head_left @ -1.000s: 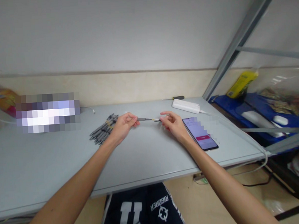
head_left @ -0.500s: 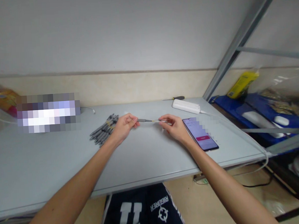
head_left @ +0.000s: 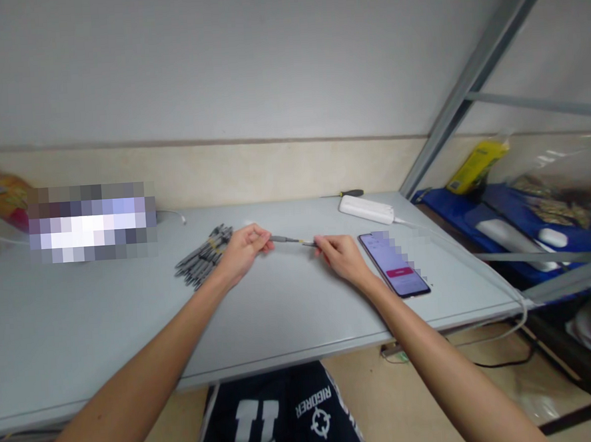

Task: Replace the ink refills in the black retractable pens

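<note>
Between my two hands a slim grey pen (head_left: pixel 285 239) stretches level above the table, with a narrow yellowish bit near its right part. My left hand (head_left: pixel 247 246) is closed, pinching the grey left end between thumb and fingertips. At the right end, my right hand (head_left: pixel 338 253) has its fingers curled in and its thumb along the top, gripping the lighter part of the pen; the far end is hidden in the fingers. Beside my left hand lies a bundle of similar grey pens (head_left: pixel 200 261), partly covered by that hand.
Right of my right hand lies a lit phone (head_left: pixel 396 268). Behind it are a white power strip (head_left: pixel 366 209) with a cable and a screwdriver (head_left: pixel 352 193). A blurred-out bright object (head_left: pixel 93 223) stands at the left. A metal frame (head_left: pixel 441 145) rises at the right.
My right hand has turned, its fingers now curled under and its back facing up. The pen's right end has dipped slightly. My left hand keeps its pinch.
</note>
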The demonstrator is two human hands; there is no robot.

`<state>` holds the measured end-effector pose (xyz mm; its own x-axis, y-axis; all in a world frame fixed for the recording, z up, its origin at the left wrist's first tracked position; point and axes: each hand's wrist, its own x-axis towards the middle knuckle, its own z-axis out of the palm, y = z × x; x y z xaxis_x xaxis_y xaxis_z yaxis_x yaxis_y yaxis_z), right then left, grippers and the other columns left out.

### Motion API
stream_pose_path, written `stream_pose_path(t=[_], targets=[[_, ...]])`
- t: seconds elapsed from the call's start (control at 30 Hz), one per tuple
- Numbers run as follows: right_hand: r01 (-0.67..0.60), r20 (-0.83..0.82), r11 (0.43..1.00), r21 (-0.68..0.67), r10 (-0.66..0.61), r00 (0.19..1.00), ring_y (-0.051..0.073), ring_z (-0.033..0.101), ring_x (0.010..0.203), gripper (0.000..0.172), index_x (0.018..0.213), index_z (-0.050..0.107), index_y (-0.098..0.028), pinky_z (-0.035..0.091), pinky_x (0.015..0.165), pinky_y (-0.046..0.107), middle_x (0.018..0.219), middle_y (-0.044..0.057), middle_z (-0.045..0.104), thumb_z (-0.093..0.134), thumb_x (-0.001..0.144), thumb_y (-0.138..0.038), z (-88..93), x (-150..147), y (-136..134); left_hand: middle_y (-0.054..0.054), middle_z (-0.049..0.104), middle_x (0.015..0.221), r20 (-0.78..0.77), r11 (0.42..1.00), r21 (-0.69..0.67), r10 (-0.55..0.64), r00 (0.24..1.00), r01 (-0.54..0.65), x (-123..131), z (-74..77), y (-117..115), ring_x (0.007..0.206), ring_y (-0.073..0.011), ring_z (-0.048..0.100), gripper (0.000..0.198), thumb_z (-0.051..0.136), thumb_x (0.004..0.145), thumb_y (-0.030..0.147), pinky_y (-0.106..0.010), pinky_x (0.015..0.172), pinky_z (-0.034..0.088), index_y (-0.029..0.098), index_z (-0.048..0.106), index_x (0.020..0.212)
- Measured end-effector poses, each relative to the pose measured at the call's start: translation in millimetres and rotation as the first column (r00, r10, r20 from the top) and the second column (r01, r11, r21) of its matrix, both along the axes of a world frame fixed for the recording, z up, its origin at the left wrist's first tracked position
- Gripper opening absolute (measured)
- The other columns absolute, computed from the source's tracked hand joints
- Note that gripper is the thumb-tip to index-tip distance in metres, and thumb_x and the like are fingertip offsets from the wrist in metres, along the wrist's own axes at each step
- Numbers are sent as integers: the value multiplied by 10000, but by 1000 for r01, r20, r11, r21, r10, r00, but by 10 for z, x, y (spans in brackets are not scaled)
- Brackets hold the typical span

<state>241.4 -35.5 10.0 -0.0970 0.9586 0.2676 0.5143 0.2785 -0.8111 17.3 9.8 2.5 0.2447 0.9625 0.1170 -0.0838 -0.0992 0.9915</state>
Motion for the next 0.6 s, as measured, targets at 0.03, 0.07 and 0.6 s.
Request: stream_pose_path(t=[0.03,0.07,0.6], targets=[[4,21,1000,-14,-4,1000,100,380,419,535,542,597,-143,304,473,233,398,-30,379,365,878,-488,3,-6,-7,-12,623,595,-1,1000,-3,-1,1000,1,4,14,-8,548,-107,525,270,693,670,384,-248,580,388,156,550,695],[8,30,1000,-11,-7,1000,101,379,420,559,533,594,-144,302,475,235,397,-28,375,340,885,-497,5,-9,-12,-8,613,582,-2,1000,-7,3,1000,-3,10,32,-17,540,-105,520,265,693,669,377,-245,571,384,155,550,684],[-153,-132,976,-157,133,982,68,304,386,413,575,549,-157,217,419,215,399,-61,371,468,823,-476,35,-25,-37,7,582,526,-118,994,111,37,992,-24,13,65,-61,495,-94,480,292,663,697,417,-229,530,345,164,524,654]])
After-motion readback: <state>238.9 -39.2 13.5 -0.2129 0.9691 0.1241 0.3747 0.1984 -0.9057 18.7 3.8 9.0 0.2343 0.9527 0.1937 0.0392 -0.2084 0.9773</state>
